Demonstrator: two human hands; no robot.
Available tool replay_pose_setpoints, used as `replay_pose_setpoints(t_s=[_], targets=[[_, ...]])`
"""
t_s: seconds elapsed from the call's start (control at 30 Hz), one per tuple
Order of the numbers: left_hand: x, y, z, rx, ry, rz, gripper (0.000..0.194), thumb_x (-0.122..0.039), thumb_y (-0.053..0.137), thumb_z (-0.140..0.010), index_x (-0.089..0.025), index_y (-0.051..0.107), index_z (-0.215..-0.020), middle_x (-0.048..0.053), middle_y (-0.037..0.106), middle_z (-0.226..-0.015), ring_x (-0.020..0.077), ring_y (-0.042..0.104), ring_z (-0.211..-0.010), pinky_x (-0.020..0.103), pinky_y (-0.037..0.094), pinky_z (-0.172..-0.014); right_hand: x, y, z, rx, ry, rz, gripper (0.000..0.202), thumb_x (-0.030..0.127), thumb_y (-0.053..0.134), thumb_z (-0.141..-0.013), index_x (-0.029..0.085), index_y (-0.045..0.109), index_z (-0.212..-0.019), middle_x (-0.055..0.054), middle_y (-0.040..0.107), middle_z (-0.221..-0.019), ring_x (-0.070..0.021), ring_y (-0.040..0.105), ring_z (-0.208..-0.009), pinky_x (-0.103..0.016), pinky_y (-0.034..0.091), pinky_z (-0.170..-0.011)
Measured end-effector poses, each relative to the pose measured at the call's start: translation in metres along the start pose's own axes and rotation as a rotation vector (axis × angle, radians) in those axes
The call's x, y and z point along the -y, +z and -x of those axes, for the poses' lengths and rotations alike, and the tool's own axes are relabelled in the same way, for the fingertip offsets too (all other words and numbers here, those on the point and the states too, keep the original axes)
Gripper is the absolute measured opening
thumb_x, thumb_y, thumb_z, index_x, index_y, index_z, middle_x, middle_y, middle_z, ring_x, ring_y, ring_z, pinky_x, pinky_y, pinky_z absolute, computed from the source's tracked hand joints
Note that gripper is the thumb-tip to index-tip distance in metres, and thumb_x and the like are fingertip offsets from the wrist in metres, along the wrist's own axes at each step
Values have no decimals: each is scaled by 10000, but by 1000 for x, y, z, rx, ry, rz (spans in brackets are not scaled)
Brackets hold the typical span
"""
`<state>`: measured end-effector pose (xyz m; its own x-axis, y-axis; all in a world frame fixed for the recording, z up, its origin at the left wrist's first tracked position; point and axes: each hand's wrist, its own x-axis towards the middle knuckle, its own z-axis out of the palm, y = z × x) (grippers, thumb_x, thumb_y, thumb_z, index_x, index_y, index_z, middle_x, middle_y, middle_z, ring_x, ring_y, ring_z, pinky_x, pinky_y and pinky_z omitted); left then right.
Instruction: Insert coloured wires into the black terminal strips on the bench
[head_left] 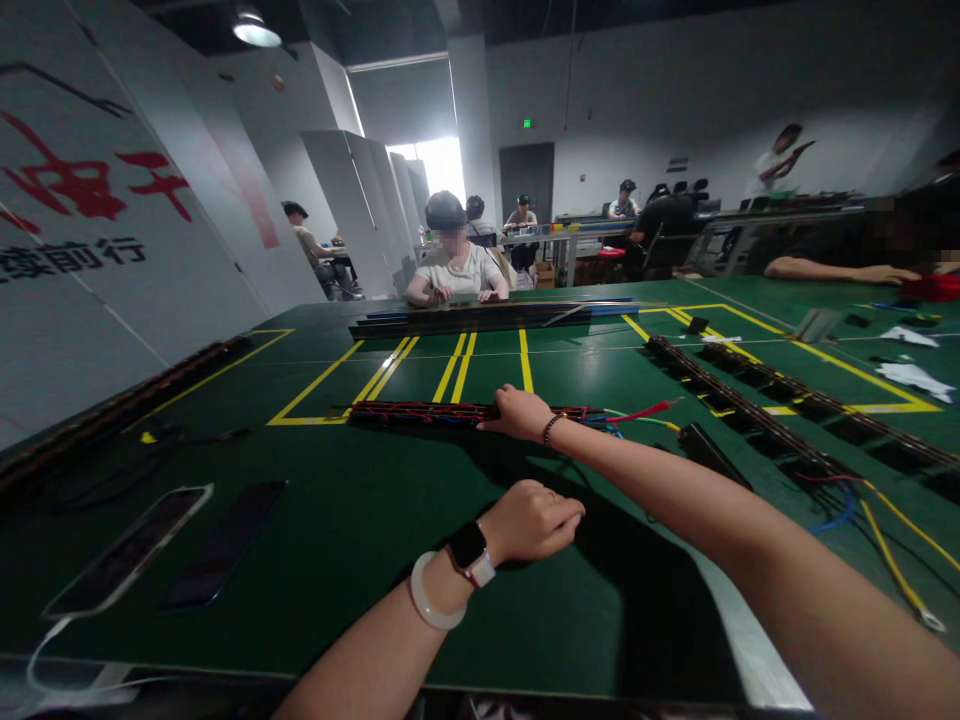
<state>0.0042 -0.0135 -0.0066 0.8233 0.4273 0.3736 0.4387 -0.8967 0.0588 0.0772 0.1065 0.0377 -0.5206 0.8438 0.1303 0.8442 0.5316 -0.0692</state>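
Observation:
My right hand (517, 412) reaches across the middle of the table, its fingers closed on the right part of a long wire bundle (420, 413). Red, black and blue wires run along this bundle, and loose green, yellow and red ends stick out past my wrist. Nearer to me, my left hand (536, 522) is held over the green table (360, 560), apart from the bundle. Its fingers are curled together, and whether anything small is between them cannot be made out. A black block (709, 450) lies beside the loose wire ends.
Two phones (131, 550) (229, 540) lie at the left. Long dark strips with wires (750, 412) stretch across the right side, another (127, 405) along the left edge. Black channels (480, 318) lie at the far side, before a seated person (457, 270).

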Motion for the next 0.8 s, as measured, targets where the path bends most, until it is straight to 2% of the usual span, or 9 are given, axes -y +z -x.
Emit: replay_pose_setpoints(t_s=[0.23,0.43,0.53,0.63,0.73,0.8], targets=[[-2,0,0,11,28,-44,174,-239,426,-838,-168,574,-780,9,622,-624,122,585,-585,271,371,-562,42,29,-24,57,-17,-115,677,729,438,-746,119,582,-1002,-153,583,-1037,-258,593,-896,-320,466,-712],[-3,-1,0,21,39,-48,170,-243,446,-810,-172,551,-697,8,596,-578,125,568,-561,256,366,-550,55,38,-21,18,-75,-70,630,671,431,-796,98,593,-1002,-155,594,-1025,-271,541,-968,-347,423,-791],[-3,-2,1,54,-1,-22,172,-247,435,-819,-178,558,-722,4,602,-591,121,565,-557,242,371,-547,51,22,-7,25,-113,-47,529,597,391,-858,138,600,-1018,-129,598,-1032,-257,548,-951,-337,415,-780],[-1,-2,1,83,-83,-22,145,-254,451,-815,-190,572,-767,2,633,-654,132,587,-598,243,402,-594,38,-9,18,-40,-186,-2,416,501,371,-901,183,608,-1026,-99,606,-1016,-244,562,-928,-332,403,-784],[2,0,1,91,-152,-26,119,-254,486,-797,-195,583,-833,13,659,-726,163,615,-682,267,428,-661,16,-43,49,-86,-231,56,284,350,426,-901,182,610,-1038,-94,619,-994,-245,571,-932,-344,373,-832],[4,1,0,93,-197,-19,125,-251,488,-799,-188,583,-850,20,657,-719,167,616,-677,265,428,-643,-4,-58,68,-80,-209,115,226,258,449,-887,173,625,-1000,-99,631,-967,-245,578,-930,-353,360,-851]])
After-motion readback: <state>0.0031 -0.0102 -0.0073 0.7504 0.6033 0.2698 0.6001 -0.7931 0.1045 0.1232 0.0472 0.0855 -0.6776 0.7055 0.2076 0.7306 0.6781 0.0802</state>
